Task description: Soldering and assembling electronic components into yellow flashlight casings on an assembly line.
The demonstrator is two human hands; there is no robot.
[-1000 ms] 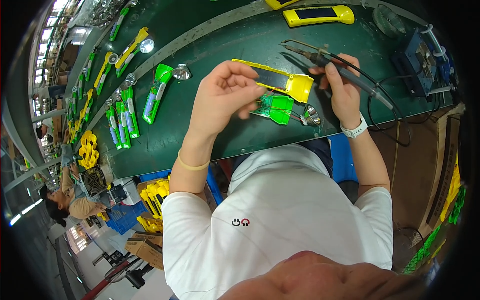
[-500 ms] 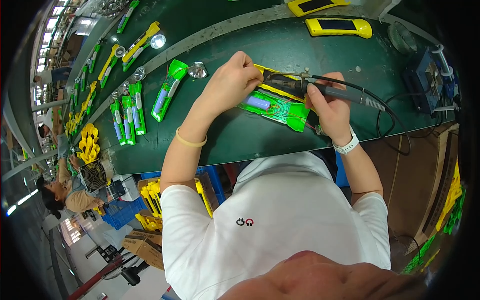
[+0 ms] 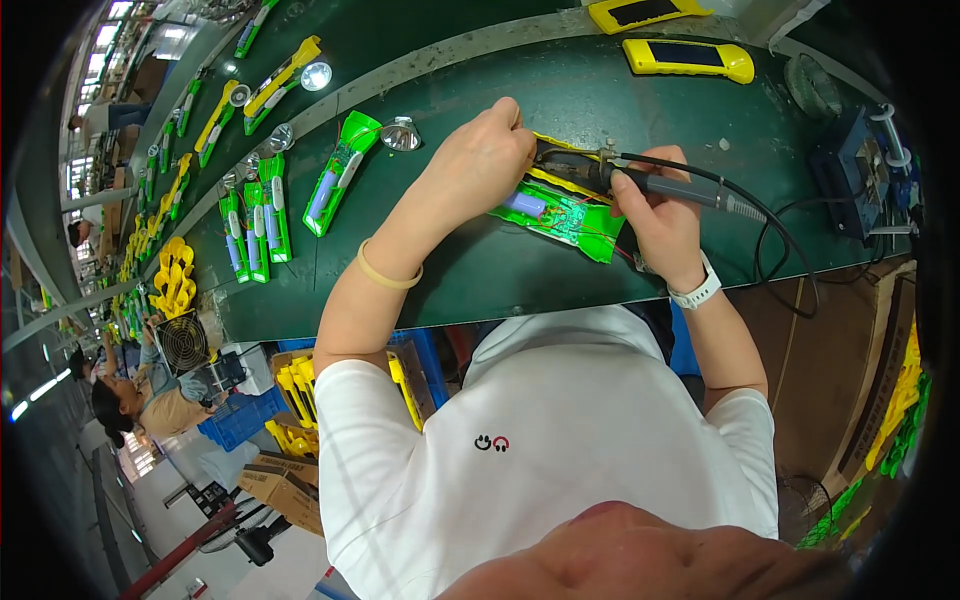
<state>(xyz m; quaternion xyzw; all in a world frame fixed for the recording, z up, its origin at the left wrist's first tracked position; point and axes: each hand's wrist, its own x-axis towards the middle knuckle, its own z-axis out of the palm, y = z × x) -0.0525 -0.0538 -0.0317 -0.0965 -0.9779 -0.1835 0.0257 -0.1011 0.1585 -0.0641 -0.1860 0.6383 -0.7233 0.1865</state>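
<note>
Right hand [image 3: 665, 215]: fingers wrapped around the grey grip of one soldering iron [image 3: 685, 190], its dark forward end reaching leftward over the yellow shell.

Left hand [image 3: 485, 165]: fingers bent inward close to the iron's forward end; tips partly hidden, so whether they pinched anything could not be told.

Yellow shell [image 3: 570, 186], one: lay beneath the iron, between the two hands, inner side up, on the worktop [image 3: 560, 90].

Green shell [image 3: 603, 242], one: lay uncovered just below the yellow shell, nearer the wearer. Contents: purple cell [image 3: 526, 205] and circuit board [image 3: 568, 224], both seated. Judged status: partway along; inner parts were placed, but the two halves were not joined. Condition of the joints under the iron: hidden.

To the left: one further green unit [image 3: 340, 172], uncovered, with a silvery reflector [image 3: 401, 134] at its upper end; beyond it, a group of three green units [image 3: 256, 225], likewise without yellow covers, apparently awaiting work.

Far side: two yellow pieces [image 3: 688, 58], dark panels upward; whether complete, not determinable.

Far right: blue metal apparatus [image 3: 845, 175], one, near the worktop's edge.
</note>
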